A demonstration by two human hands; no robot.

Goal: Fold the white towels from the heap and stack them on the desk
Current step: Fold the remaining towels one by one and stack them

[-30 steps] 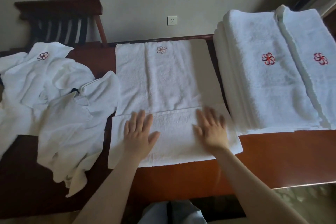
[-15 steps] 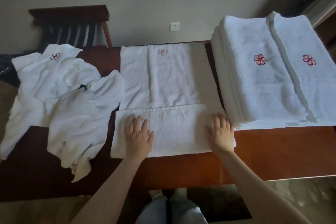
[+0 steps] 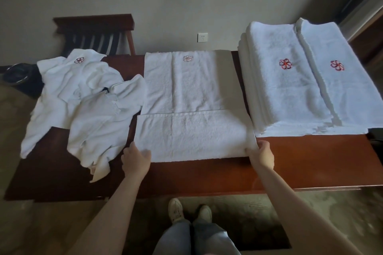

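one white towel (image 3: 192, 89) lies flat at the middle of the tabletop (image 3: 310, 161), its long side running away from the person. its near end is folded back over itself in a broad flap (image 3: 190, 136), and the flap's hemmed edge crosses the towel from side to side. the terry nap looks soft and a little rumpled, and a pale flower emblem (image 3: 187, 58) shows faintly near the far edge.

the left grip (image 3: 135, 159) is clamped on the flap's near left corner, thumb on top and fingers tucked beneath. the right grip (image 3: 262, 155) is clamped on the near right corner, fingers curled round the bunched fold.

just left of the towel sits the heap (image 3: 83, 99) of crumpled white towels, one showing a red emblem, with a loose end hanging toward the tabletop's front edge. on the right rests the stack (image 3: 300, 80) of folded towels, two side by side on top, each with a red flower emblem facing up.

behind the tabletop stand a dark wooden chair (image 3: 93, 33) and a wall with a white socket (image 3: 202, 37). below, the person's light shoes (image 3: 176, 210) show on the floor.
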